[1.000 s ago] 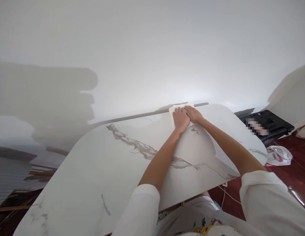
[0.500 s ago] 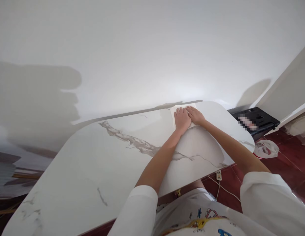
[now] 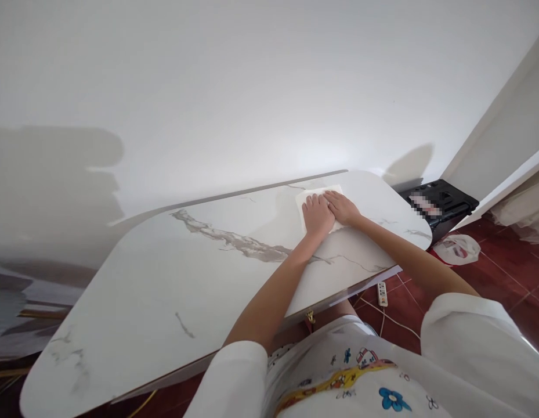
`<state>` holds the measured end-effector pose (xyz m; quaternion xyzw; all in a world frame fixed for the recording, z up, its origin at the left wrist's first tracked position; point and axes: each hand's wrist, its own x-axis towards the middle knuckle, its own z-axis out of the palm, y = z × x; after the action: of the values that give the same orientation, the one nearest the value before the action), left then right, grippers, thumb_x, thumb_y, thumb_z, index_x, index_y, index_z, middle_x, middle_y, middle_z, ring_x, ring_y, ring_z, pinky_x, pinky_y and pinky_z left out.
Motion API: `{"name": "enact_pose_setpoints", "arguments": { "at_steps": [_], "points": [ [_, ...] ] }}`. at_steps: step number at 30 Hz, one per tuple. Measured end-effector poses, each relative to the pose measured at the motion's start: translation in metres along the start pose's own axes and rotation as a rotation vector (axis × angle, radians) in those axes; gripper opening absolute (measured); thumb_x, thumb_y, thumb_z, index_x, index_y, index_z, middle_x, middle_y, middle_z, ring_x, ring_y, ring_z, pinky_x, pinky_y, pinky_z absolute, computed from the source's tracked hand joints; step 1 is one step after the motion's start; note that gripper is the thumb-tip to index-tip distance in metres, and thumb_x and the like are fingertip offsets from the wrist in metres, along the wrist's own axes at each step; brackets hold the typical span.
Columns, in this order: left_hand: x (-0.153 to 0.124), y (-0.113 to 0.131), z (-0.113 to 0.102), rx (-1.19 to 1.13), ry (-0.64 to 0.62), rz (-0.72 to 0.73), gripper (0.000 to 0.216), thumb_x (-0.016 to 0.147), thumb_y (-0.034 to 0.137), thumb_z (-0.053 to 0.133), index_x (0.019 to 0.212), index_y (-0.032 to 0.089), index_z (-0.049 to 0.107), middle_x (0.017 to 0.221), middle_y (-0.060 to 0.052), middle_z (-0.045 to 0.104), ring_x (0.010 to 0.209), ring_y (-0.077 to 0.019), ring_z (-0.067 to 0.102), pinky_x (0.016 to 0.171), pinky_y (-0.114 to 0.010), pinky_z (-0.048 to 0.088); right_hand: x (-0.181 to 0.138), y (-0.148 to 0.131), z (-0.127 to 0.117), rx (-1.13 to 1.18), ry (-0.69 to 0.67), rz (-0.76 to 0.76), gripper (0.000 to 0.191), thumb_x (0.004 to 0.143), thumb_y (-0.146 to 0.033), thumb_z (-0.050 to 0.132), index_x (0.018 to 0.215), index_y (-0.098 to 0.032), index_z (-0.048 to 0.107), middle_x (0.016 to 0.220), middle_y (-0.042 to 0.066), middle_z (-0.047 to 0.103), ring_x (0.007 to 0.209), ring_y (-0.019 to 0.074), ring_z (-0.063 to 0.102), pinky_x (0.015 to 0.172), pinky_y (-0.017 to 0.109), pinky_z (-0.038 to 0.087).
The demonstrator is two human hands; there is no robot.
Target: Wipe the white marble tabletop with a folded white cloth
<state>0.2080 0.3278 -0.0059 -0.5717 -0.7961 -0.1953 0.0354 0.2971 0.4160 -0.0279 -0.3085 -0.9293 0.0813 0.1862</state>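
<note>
A thin white sheet of cloth or paper [image 3: 300, 200] lies on the white marble-patterned tabletop [image 3: 225, 290], close to its far edge; which material it is I cannot tell. My left hand [image 3: 318, 213] lies flat on the sheet, its fingers slightly bent and pointing away from me. Beside it, my right hand [image 3: 341, 208] presses on the sheet too, fingers stretched toward the left hand and touching it. Part of the sheet is hidden under both hands, and its corners show around them.
A white wall [image 3: 234, 93] stands behind the table's far edge. Right of the table are a black case-like object [image 3: 447, 200] and a white plastic bag [image 3: 458, 248] on the red tiled floor [image 3: 508, 273]. A power strip [image 3: 382, 294] with a cable lies below the near edge.
Both hands and the sheet have slid a little back from the table's far edge, toward me. The view has also shifted slightly.
</note>
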Motion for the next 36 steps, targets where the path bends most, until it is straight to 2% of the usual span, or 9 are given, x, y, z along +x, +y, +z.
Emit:
{"name": "enact_pose_setpoints", "arguments": {
  "at_steps": [5, 11, 17, 23, 30, 36],
  "points": [
    [-0.020, 0.005, -0.004, 0.024, -0.007, 0.012, 0.048, 0.094, 0.025, 0.027, 0.136, 0.012, 0.047, 0.146, -0.014, 0.044, 0.137, -0.0291, 0.034, 0.111, -0.044, 0.029, -0.019, -0.008, -0.001, 0.004, 0.035, -0.036, 0.051, 0.097, -0.028, 0.023, 0.140, -0.016, 0.046, 0.145, 0.009, 0.048, 0.138, 0.0242, 0.038, 0.117, 0.049, 0.029],
    [-0.040, 0.011, -0.011, 0.026, -0.047, 0.006, 0.049, 0.095, 0.026, 0.027, 0.138, 0.011, 0.045, 0.149, -0.014, 0.041, 0.139, -0.0299, 0.030, 0.112, -0.046, 0.027, -0.040, -0.019, -0.006, -0.005, 0.014, -0.032, 0.052, 0.097, -0.028, 0.022, 0.140, -0.010, 0.046, 0.147, 0.013, 0.045, 0.140, 0.0253, 0.036, 0.118, 0.048, 0.028],
    [-0.061, 0.013, -0.015, 0.046, -0.018, 0.029, 0.048, 0.095, 0.025, 0.027, 0.137, 0.011, 0.046, 0.147, -0.014, 0.044, 0.138, -0.0299, 0.034, 0.111, -0.045, 0.029, -0.060, -0.026, -0.007, -0.003, 0.045, -0.068, 0.053, 0.099, -0.033, 0.020, 0.141, -0.012, 0.045, 0.146, 0.012, 0.046, 0.139, 0.0258, 0.036, 0.117, 0.050, 0.028],
    [-0.079, 0.019, -0.019, 0.077, -0.021, 0.040, 0.049, 0.096, 0.025, 0.027, 0.139, 0.009, 0.045, 0.147, -0.013, 0.044, 0.138, -0.0303, 0.034, 0.111, -0.043, 0.030, -0.078, -0.033, -0.012, -0.020, 0.029, -0.068, 0.055, 0.099, -0.031, 0.019, 0.139, -0.006, 0.045, 0.147, 0.016, 0.044, 0.139, 0.0274, 0.036, 0.118, 0.049, 0.029],
    [-0.101, 0.027, -0.026, 0.109, -0.026, 0.057, 0.048, 0.096, 0.024, 0.026, 0.138, 0.008, 0.045, 0.147, -0.014, 0.044, 0.137, -0.0304, 0.035, 0.110, -0.043, 0.032, -0.102, -0.041, -0.020, -0.027, 0.038, -0.079, 0.055, 0.099, -0.032, 0.017, 0.140, -0.010, 0.045, 0.147, 0.012, 0.045, 0.140, 0.0256, 0.036, 0.117, 0.049, 0.029],
    [-0.116, 0.043, -0.031, 0.118, -0.083, 0.084, 0.049, 0.097, 0.024, 0.027, 0.140, 0.007, 0.042, 0.149, -0.015, 0.041, 0.140, -0.0316, 0.032, 0.112, -0.044, 0.029, -0.127, -0.037, -0.029, -0.021, 0.040, -0.076, 0.057, 0.099, -0.034, 0.015, 0.142, -0.011, 0.045, 0.147, 0.011, 0.046, 0.140, 0.0250, 0.035, 0.117, 0.049, 0.030]
  ]
}}
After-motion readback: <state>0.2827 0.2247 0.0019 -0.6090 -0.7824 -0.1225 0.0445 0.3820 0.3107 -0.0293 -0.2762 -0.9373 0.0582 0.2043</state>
